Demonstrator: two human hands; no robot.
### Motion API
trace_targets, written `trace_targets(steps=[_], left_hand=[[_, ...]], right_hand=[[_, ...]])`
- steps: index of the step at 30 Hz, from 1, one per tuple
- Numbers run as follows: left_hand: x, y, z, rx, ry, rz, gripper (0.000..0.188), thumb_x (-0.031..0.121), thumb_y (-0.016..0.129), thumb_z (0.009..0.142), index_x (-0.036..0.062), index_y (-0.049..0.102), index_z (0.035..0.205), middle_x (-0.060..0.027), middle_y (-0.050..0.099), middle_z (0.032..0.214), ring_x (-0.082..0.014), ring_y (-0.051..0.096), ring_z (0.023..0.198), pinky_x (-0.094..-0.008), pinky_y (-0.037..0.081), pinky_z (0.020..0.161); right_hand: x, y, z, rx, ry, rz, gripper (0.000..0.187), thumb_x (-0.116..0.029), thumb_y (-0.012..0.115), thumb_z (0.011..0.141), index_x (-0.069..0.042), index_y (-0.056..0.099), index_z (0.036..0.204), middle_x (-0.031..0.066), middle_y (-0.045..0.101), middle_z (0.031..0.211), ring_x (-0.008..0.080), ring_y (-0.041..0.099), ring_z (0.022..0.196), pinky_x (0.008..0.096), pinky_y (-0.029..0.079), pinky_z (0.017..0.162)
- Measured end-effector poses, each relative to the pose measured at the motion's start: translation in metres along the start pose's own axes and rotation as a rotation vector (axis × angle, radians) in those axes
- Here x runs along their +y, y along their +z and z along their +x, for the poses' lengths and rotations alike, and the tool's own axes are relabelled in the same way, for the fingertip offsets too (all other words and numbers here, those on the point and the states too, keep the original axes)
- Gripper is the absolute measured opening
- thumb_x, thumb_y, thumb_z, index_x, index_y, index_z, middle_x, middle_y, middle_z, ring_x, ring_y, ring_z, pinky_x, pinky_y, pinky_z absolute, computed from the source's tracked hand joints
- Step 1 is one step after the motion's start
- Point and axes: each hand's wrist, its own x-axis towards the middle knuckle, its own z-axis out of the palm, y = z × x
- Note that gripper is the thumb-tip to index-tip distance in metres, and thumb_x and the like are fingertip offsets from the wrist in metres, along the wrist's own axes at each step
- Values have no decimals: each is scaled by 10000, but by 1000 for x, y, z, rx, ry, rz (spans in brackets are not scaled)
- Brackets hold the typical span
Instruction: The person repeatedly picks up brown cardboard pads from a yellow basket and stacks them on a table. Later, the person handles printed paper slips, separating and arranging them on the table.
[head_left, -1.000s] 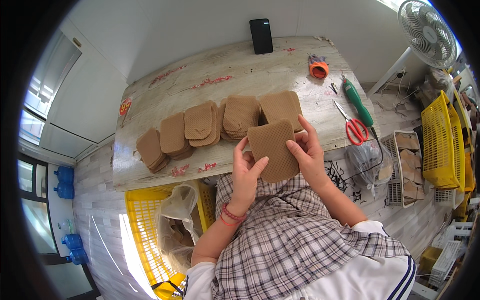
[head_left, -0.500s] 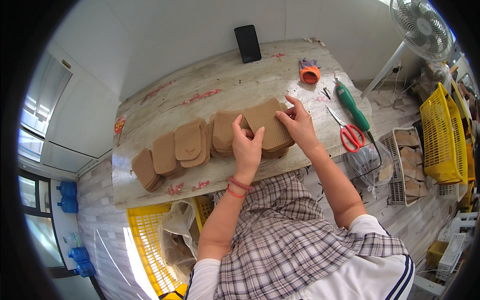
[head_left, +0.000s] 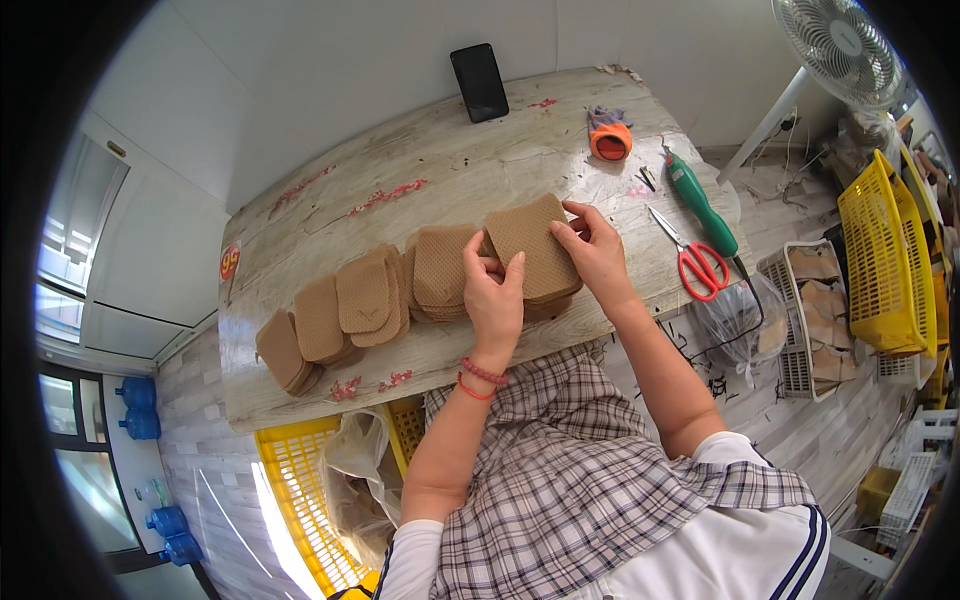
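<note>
Several stacks of flat brown textured pieces with rounded corners run in a row along the near side of the table. At the right end, both my hands are on the topmost stack of brown pieces point(head_left: 528, 240). My left hand point(head_left: 494, 298) is closed at its near-left edge, thumb and fingertips against the sheets. My right hand point(head_left: 597, 258) pinches the right edge, thumb on top and index finger along the far corner. Just left lies another brown stack point(head_left: 438, 265), partly behind my left hand. Farther left are a notched stack point(head_left: 362, 292) and two more stacks point(head_left: 318, 315).
Red-handled scissors point(head_left: 702, 272), a green corded tool point(head_left: 703, 205) and an orange roll-like object point(head_left: 610, 146) lie on the table's right side. A black phone point(head_left: 480, 84) leans at the back. Yellow crates point(head_left: 300, 470) stand below left and at right; a fan point(head_left: 845, 50) stands beyond.
My right index finger has come down from a raised position to the stack's far edge. My left hand keeps nearly the same grip. The whole view has shifted slightly.
</note>
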Motion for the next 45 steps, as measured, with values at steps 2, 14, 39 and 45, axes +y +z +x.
trace_targets(steps=[2, 14, 39, 45], left_hand=[[2, -1, -1, -10, -18, 36, 552, 158, 691, 871, 3, 422, 1328, -70, 562, 877, -150, 549, 745, -310, 475, 663], [-33, 9, -7, 11, 4, -241, 561, 233, 554, 971, -59, 358, 1409, -187, 412, 1392, -276, 417, 1278, -365, 331, 1077], [-17, -34, -47, -92, 182, -61, 668, 211, 590, 948, -36, 251, 1468, -209, 311, 1494, -321, 318, 1381, -396, 255, 1141], [-6, -44, -51, -131, 185, -33, 525, 170, 580, 948, -27, 396, 1399, -197, 436, 1405, -313, 423, 1306, -393, 328, 1094]], right_hand=[[3, -1, -1, 2, -3, -36, 406, -160, 700, 870, 1, 590, 1227, 32, 647, 872, 88, 587, 764, 236, 481, 659], [34, 21, -14, 41, 15, 227, 518, -226, 564, 960, 19, 423, 1393, 148, 463, 1361, 214, 446, 1250, 309, 364, 1033], [-17, 14, -65, 38, -376, -338, 656, -185, 682, 854, 34, 391, 1398, 228, 370, 1440, 369, 361, 1335, 429, 300, 1105], [-13, 16, -71, 30, -413, -346, 610, -144, 683, 833, 34, 436, 1362, 216, 431, 1380, 364, 431, 1269, 422, 358, 1062]])
